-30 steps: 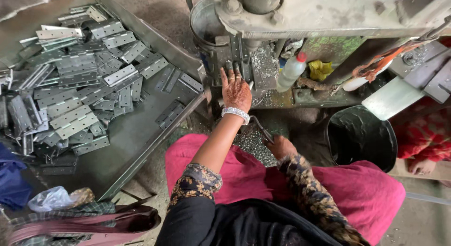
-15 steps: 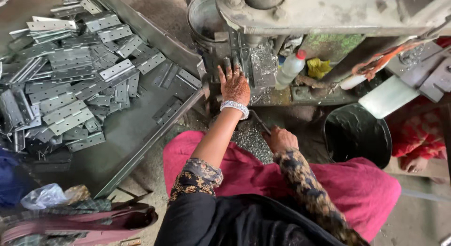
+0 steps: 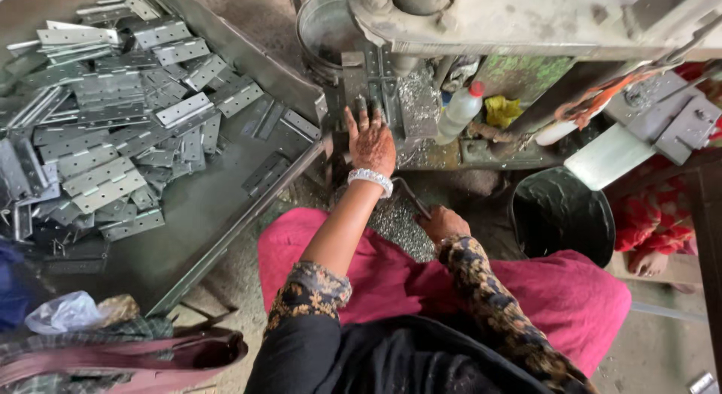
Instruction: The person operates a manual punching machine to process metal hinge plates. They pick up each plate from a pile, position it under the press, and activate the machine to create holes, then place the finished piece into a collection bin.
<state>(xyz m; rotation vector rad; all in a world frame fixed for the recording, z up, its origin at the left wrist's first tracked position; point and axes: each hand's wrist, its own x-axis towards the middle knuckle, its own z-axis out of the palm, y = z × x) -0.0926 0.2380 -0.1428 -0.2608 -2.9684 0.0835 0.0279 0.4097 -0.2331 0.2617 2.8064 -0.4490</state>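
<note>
Change: little is altered; left hand (image 3: 371,142) is kept at the same spot, upper centre.
Left grip: fingers spread flat, pressed on the metal strip (image 3: 366,89) in the press (image 3: 526,22).
Right grip: closed around the lever handle (image 3: 410,197), centre.
Care: fingertips are best kept clear of the die.
Hinges (image 3: 113,131): heaped in the tray (image 3: 203,221), upper left.

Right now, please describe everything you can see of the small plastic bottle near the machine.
The plastic bottle is whitish and translucent with a red cap. It leans tilted against the machine, cap uppermost, on the ledge strewn with metal shavings, right of the left hand. A yellow cloth lies beside it. No hand touches it.
</note>
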